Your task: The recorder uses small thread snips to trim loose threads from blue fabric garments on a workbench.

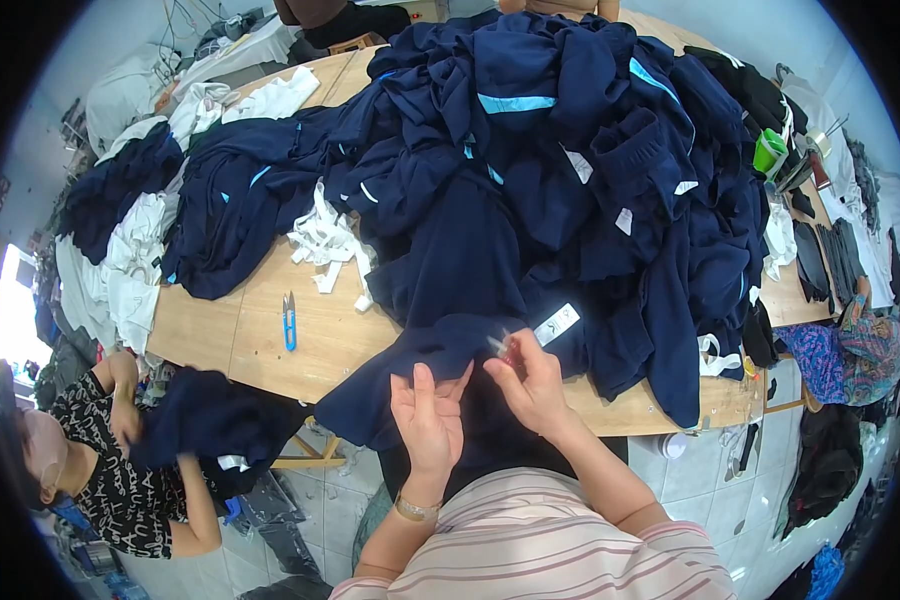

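A navy blue garment [460, 265] trails from the big pile down over the near table edge. At its near part, my left hand [428, 420] has the cloth at its fingers, palm turned up and thumb raised in front. Just to the right, my right hand [532, 388] is closed around small red-handled thread snips [510, 352]; their pale tips are blurred and point up and left over the cloth. Beside the tips, a white label [556, 325] lies on the navy cloth. The snips' handles are mostly covered by my fingers.
Navy garments with light blue trim [515, 103] heap over the wooden table [200, 325]. Blue-handled snips [290, 322] and white fabric scraps [322, 240] lie to the left. A green cup [768, 152] stands far right. A co-worker [120, 455] handles dark cloth at the lower left.
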A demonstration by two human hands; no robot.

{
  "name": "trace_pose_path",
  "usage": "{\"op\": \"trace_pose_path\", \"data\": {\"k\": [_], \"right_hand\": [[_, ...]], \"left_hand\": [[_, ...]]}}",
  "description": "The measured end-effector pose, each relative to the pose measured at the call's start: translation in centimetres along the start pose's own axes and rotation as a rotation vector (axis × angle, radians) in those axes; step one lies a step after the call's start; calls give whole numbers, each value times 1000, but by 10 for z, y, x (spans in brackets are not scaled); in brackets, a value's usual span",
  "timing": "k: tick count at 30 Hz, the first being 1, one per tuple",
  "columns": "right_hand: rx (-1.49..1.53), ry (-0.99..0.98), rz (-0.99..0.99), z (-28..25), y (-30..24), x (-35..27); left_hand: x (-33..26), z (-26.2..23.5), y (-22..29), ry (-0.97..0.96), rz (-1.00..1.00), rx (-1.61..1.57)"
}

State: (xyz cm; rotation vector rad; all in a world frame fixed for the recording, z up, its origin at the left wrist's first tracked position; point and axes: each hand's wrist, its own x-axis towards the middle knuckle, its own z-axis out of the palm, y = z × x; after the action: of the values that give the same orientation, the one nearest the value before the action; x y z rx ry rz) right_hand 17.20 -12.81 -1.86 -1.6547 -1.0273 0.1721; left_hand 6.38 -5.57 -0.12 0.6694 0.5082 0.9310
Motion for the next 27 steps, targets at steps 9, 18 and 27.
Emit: {"op": "trace_pose_path", "data": {"k": [9,18,27], "right_hand": [[-70,-70,-285,8,-1,12],[295,-157,5,2,-14,25],[498,-332,282,-2,-4,35]], "left_hand": [[-1,-9,1,-40,-95,-77],[4,-19,14,-76,809,1249],[26,-14,34,-327,331,1141]]}}
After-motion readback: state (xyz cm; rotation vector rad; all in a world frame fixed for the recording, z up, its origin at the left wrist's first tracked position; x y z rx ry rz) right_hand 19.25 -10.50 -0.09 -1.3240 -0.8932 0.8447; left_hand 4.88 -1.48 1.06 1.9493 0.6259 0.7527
